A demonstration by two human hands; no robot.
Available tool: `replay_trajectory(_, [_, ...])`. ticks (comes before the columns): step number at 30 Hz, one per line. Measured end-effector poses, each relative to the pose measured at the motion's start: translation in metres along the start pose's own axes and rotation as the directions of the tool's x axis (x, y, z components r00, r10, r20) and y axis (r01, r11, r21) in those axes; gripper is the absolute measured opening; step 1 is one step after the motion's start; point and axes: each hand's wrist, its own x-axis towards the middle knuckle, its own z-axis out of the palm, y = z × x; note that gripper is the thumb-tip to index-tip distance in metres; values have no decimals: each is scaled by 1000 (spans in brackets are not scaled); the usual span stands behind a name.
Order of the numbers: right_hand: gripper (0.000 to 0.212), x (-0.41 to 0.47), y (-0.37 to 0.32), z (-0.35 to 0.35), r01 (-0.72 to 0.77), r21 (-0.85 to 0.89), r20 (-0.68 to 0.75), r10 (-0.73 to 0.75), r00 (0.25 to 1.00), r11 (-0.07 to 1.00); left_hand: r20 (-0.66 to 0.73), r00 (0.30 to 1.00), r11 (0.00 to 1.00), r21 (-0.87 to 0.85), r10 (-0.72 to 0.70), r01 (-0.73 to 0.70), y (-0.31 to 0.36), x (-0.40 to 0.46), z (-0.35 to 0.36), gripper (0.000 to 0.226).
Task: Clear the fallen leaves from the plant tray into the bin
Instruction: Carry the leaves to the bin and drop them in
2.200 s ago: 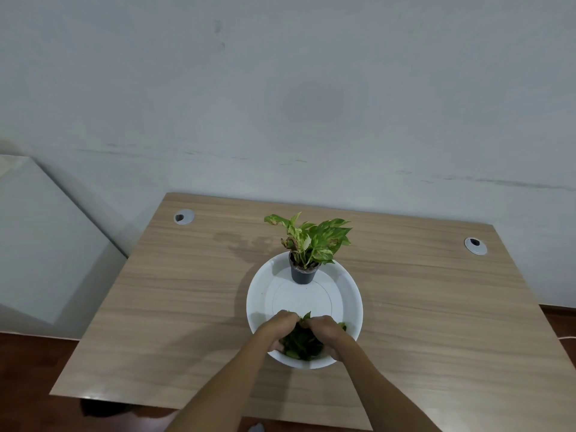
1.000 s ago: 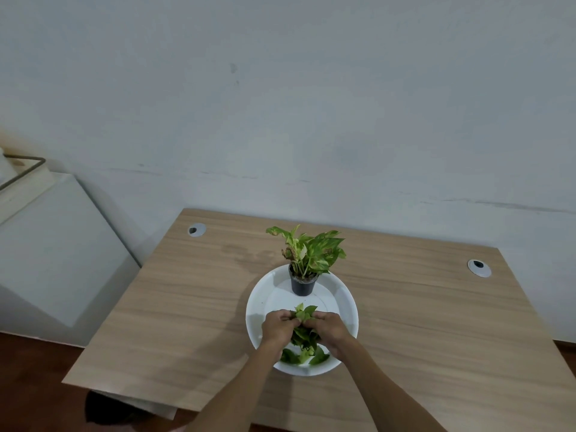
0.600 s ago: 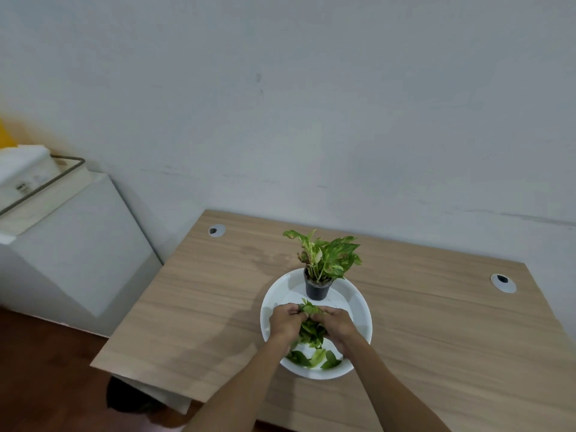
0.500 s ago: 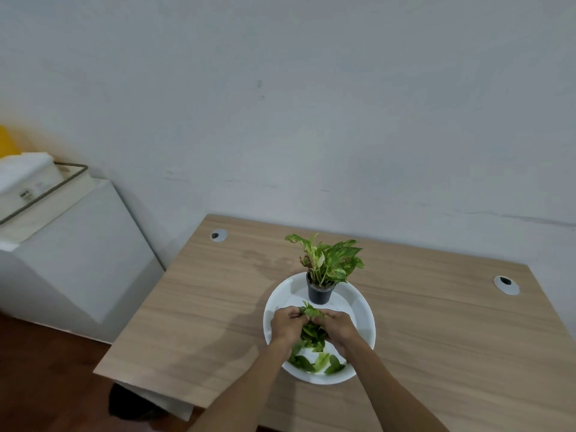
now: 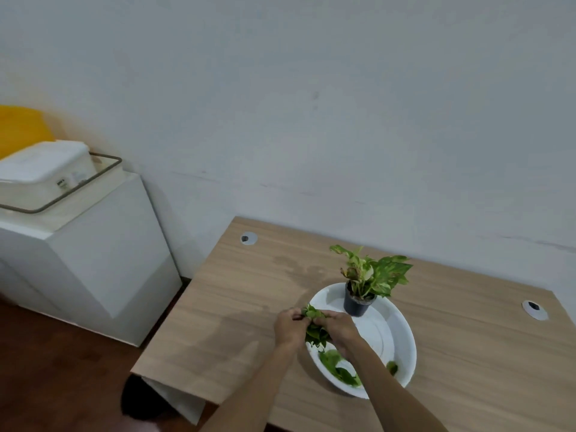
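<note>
A bunch of green fallen leaves [image 5: 316,330] is pressed between my left hand [image 5: 288,327] and my right hand [image 5: 338,330], lifted over the left rim of the round white plant tray [image 5: 402,335]. A few loose leaves [image 5: 338,367] still lie at the tray's near side. A small potted plant [image 5: 363,285] in a black pot stands upright at the tray's far side. A dark bin [image 5: 140,400] sits on the floor under the table's near left corner, partly hidden by a pale liner or sheet.
The tray rests on a wooden table [image 5: 243,307] with two cable grommets. Left of the table stands a white cabinet [image 5: 84,260] carrying a white box inside a metal rail. The floor is dark wood.
Both hands have lifted the bunch of leaves off the tray and carried it left, to its rim. The view has swung left, so the cabinet now shows more fully.
</note>
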Motion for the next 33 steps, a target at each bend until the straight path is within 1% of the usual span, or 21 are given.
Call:
replay_trajectory(3, [19, -3, -3, 50, 0, -34, -2, 0, 1000, 999, -38, 999, 1000, -7, 4, -4, -5, 7, -48, 31])
replay_trajectory(6, [10, -8, -11, 106, -20, -72, 2, 20, 1000, 997, -77, 997, 1000, 9, 18, -17, -4, 10, -104, 30])
replay_trajectory(9, [7, -13, -18, 167, -14, -64, 63, 18, 998, 998, -151, 988, 999, 7, 33, -32, -5, 10, -162, 21])
replay_trajectory(14, [9, -21, -17, 264, 8, -109, 148, 8, 989, 994, -268, 963, 999, -31, 11, -20, -18, 11, -253, 20])
replay_trajectory(16, [13, -21, -15, 296, 12, -126, 187, 12, 982, 992, -314, 949, 999, -39, -25, 13, -26, 17, -283, 8])
replay_trajectory(17, [16, -21, -14, 311, 10, -137, 204, 18, 979, 991, -335, 941, 999, -36, -39, 29, -29, 20, -296, 5])
replay_trajectory(19, [16, -21, -12, 337, 3, -156, 235, 34, 972, 988, -371, 926, 997, -48, -67, 53, -38, 27, -320, 12])
replay_trajectory(21, [15, -23, -12, 362, 6, -153, 263, 35, 964, 988, -397, 913, 995, -68, -92, 71, -47, 36, -341, 12])
replay_trajectory(27, [17, -6, -13, 428, -1, -204, 373, 79, 924, 979, -479, 866, 987, -136, -142, 87, -64, 57, -396, 11])
replay_trajectory(30, [15, -5, -12, 456, -14, -208, 402, 98, 910, 978, -504, 847, 984, -136, -167, 113, -72, 65, -422, 13])
replay_trajectory(33, [16, 0, -6, 481, -30, -225, 406, 121, 906, 974, -499, 848, 984, -123, -176, 132, -80, 74, -443, 12])
